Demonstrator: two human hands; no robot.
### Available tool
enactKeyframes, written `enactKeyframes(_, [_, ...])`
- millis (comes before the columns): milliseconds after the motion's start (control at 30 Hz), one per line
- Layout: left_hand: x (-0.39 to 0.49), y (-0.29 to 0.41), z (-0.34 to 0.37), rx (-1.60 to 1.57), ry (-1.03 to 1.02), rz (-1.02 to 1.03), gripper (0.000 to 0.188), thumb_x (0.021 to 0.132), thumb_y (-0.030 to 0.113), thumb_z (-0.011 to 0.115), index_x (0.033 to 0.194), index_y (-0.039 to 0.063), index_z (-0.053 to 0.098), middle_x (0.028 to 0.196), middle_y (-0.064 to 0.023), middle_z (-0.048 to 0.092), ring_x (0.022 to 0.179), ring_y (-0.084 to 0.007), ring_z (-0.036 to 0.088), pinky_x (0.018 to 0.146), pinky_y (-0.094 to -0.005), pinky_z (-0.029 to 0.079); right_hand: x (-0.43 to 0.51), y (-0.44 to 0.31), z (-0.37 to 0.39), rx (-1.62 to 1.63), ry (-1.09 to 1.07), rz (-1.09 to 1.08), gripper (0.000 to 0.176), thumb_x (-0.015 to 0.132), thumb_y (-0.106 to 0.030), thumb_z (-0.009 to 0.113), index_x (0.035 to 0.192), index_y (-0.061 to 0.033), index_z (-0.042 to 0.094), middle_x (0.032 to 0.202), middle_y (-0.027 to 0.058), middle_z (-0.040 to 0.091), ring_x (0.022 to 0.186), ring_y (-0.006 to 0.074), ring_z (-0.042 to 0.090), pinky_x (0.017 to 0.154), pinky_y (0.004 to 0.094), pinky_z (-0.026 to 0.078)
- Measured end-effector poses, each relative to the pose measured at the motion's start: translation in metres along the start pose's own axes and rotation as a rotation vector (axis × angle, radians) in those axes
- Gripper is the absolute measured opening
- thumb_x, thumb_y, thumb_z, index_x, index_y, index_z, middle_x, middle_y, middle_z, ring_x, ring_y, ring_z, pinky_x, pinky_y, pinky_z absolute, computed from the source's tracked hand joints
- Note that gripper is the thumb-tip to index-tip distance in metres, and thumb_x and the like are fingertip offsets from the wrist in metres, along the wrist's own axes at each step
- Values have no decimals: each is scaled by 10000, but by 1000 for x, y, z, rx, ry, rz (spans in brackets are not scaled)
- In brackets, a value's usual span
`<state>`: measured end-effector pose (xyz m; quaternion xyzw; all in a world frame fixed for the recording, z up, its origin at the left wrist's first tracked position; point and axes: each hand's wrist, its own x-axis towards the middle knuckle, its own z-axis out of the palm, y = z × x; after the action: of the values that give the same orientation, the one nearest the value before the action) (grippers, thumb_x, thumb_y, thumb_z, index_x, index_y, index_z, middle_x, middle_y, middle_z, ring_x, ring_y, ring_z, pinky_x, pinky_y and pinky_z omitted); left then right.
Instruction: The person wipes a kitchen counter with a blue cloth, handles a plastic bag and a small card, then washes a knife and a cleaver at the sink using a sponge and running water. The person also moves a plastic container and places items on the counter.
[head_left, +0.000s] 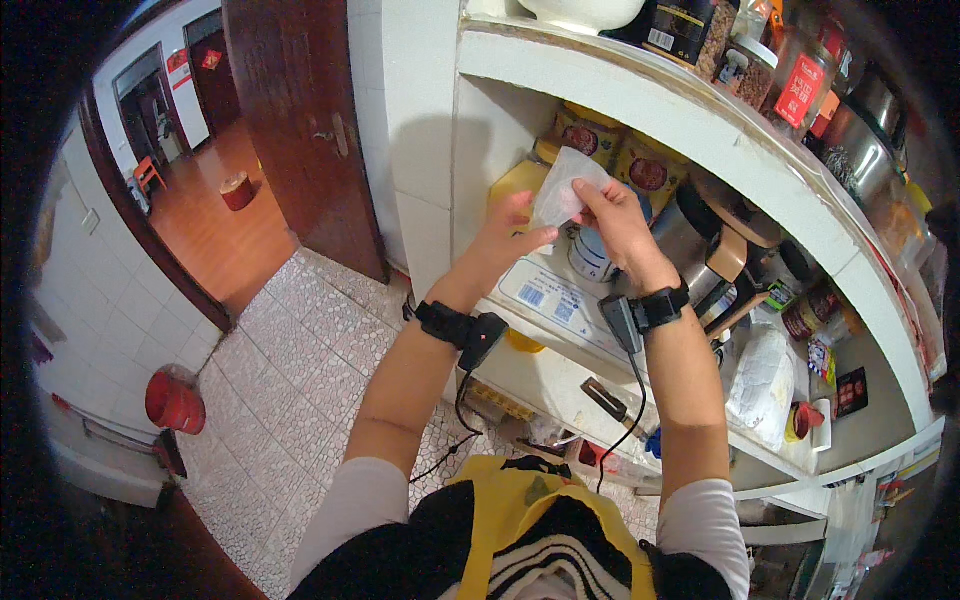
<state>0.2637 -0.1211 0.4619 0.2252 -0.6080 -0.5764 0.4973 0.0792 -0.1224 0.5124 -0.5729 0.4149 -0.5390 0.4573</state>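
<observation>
A small, whitish, translucent bag (559, 180) is pinched between the thumb and fingers of my right hand (616, 217). It hangs in front of the open shelf compartment. My left hand (510, 229) is beside its lower left edge, thumb and fingers spread; whether they touch the bag I cannot tell. Behind the hands stand a yellow-lidded container (517, 180) and a white and blue can (591, 253), partly hidden. Yellow printed packages (651, 166) fill the back of the compartment. Below the hands, a white sheet with blue print and codes (551, 300) covers the shelf's front.
To the right on the shelf are a steel pot (681, 229), a wooden-handled item (739, 315) and a white plastic bag (763, 379). Jars (746, 71) crowd the ledge above. A cleaver-like handle (606, 397) lies lower down. A red bucket (175, 401) stands on the tiled floor, left of me.
</observation>
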Motion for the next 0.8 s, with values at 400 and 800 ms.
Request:
enactKeyframes(400, [19, -15, -17, -220, 22, -233, 424, 853, 312, 584, 1204, 96, 484, 1027, -12, 548, 896, -92, 494, 711, -236, 400, 70, 19, -2, 486, -33, 231, 114, 882, -140, 566, 944, -44, 561, 834, 59, 612, 686, 127, 578, 556, 239, 497])
enactKeyframes(800, [71, -49, -10, -296, 611, -320, 202, 849, 227, 599, 1028, 140, 563, 785, 13, 545, 636, -84, 470, 497, -227, 358, 93, 56, 15, -728, 286, -656, 310, 782, -230, 612, 1000, -10, 613, 998, 224, 597, 989, 362, 535, 873, 430, 413])
